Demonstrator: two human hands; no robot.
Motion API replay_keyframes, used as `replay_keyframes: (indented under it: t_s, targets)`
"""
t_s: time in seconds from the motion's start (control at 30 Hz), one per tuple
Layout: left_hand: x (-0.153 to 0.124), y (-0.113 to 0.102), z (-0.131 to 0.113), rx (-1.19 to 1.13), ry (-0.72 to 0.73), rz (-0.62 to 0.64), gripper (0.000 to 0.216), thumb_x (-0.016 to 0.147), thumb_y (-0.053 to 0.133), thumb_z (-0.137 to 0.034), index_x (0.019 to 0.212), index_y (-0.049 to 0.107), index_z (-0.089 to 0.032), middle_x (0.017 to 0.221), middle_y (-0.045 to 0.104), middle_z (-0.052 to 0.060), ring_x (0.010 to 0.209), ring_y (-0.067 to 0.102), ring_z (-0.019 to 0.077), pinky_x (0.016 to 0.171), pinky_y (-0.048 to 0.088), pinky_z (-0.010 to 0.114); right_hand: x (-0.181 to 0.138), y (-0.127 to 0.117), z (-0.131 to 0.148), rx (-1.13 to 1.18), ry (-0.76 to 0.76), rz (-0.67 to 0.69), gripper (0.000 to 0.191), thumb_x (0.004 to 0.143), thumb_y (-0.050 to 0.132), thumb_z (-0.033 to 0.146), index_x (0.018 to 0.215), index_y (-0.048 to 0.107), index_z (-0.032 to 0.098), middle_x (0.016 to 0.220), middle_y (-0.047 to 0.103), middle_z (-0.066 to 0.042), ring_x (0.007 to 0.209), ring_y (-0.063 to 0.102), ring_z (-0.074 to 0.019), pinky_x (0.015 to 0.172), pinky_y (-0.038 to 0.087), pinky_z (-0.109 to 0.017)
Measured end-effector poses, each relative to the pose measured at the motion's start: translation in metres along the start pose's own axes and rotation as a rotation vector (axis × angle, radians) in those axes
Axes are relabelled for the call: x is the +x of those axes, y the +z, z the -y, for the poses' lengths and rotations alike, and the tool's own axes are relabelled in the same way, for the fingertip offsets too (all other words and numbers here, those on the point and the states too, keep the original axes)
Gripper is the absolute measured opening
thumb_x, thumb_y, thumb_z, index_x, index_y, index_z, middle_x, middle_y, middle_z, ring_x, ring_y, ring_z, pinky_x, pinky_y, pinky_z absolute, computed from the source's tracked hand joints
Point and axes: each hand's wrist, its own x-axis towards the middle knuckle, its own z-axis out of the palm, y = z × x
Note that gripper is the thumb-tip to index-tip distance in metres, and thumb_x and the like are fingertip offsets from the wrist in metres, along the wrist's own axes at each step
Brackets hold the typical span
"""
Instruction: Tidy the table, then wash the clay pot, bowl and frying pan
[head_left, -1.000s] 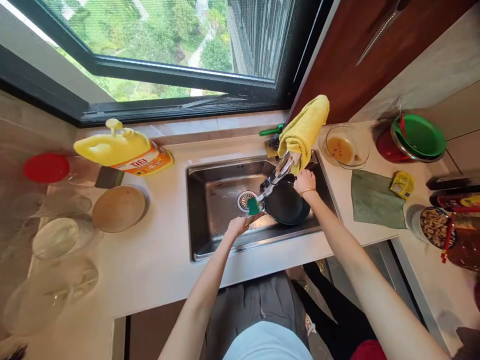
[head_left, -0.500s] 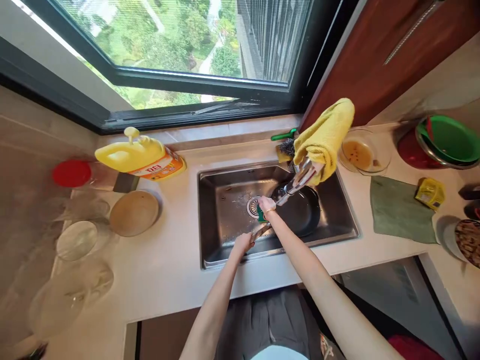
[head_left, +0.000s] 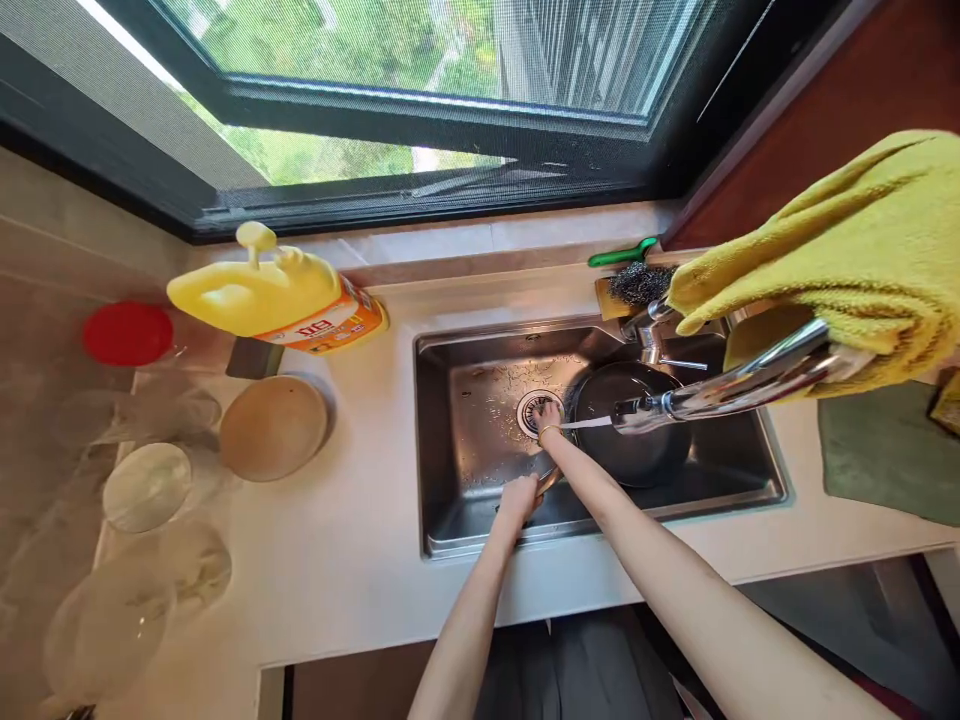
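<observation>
My left hand is closed around the handle of a black frying pan at the sink's front edge. The pan sits in the right half of the steel sink, partly behind the faucet and my right forearm. Over the drain is my right hand, its fingers seeming apart, with nothing visible in them. A stream of water runs from the faucet towards my right wrist, which wears a bracelet.
A yellow towel drapes over the faucet. Behind the sink lie a steel-wool scrubber and a green-handled tool. Left stand a yellow detergent jug, a round wooden lid and clear glassware. A green cloth lies right.
My view has shifted, and the faucet and towel now look larger and farther right. The green pad at my right hand no longer shows. My left hand keeps hold of the pan handle.
</observation>
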Motion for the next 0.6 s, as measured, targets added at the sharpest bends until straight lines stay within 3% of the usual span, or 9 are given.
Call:
replay_keyframes:
  t_s: [0.1,0.2,0.3,0.4,0.47,0.6]
  targets:
    - [-0.002,-0.005,0.014,-0.017,-0.012,-0.005,0.030,0.087,0.055,-0.031,0.115,0.056,-0.019,0.111,0.069,0.015,0.105,0.065,0.0276,0.086,0.049,0.035,-0.009,-0.003,0.006,-0.382,-0.046,0.076,0.032,0.080,0.065,0.015,0.111,0.060,0.008,0.120,0.061,-0.024,0.126,0.043,-0.0318,0.106,0.025,-0.053]
    - [-0.005,-0.014,0.036,-0.014,-0.039,-0.008,0.028,0.087,0.055,-0.027,0.114,0.056,-0.019,0.113,0.068,0.015,0.107,0.064,0.0275,0.086,0.048,0.034,-0.025,-0.004,0.015,-0.661,-0.130,0.155,0.054,0.071,0.070,0.012,0.123,0.054,0.014,0.121,0.062,-0.020,0.123,0.045,-0.0318,0.106,0.026,-0.048]
    - [-0.010,-0.022,0.058,0.016,-0.078,-0.009,0.025,0.086,0.055,-0.025,0.110,0.058,-0.018,0.113,0.068,0.016,0.108,0.064,0.0279,0.086,0.047,0.034,-0.033,0.000,0.022,-0.833,-0.197,0.204,0.054,0.074,0.065,0.016,0.127,0.052,0.015,0.124,0.059,-0.022,0.123,0.047,-0.0320,0.104,0.029,-0.047]
    - [-0.013,-0.023,0.069,0.065,-0.118,-0.003,0.024,0.087,0.054,-0.024,0.110,0.058,-0.019,0.113,0.068,0.014,0.107,0.064,0.0262,0.085,0.047,0.033,-0.028,0.016,0.028,-0.908,-0.218,0.236,0.036,0.080,0.054,0.015,0.115,0.062,0.011,0.122,0.061,-0.026,0.121,0.050,-0.0347,0.105,0.026,-0.056]
    - [-0.013,-0.018,0.071,0.095,-0.132,0.006,0.026,0.087,0.054,-0.024,0.113,0.056,-0.020,0.114,0.068,0.013,0.108,0.064,0.0250,0.085,0.047,0.031,-0.024,0.031,0.033,-0.906,-0.218,0.264,0.031,0.080,0.047,0.011,0.104,0.067,0.011,0.110,0.067,-0.023,0.115,0.055,-0.0339,0.107,0.020,-0.060]
    - [-0.006,-0.002,0.068,0.115,-0.127,0.035,0.031,0.087,0.056,-0.028,0.117,0.053,-0.020,0.115,0.067,0.012,0.107,0.064,0.0248,0.084,0.048,0.031,-0.018,0.054,0.044,-0.802,-0.231,0.318,0.028,0.077,0.044,0.006,0.089,0.070,0.007,0.088,0.073,-0.017,0.101,0.062,-0.0280,0.112,0.017,-0.052]
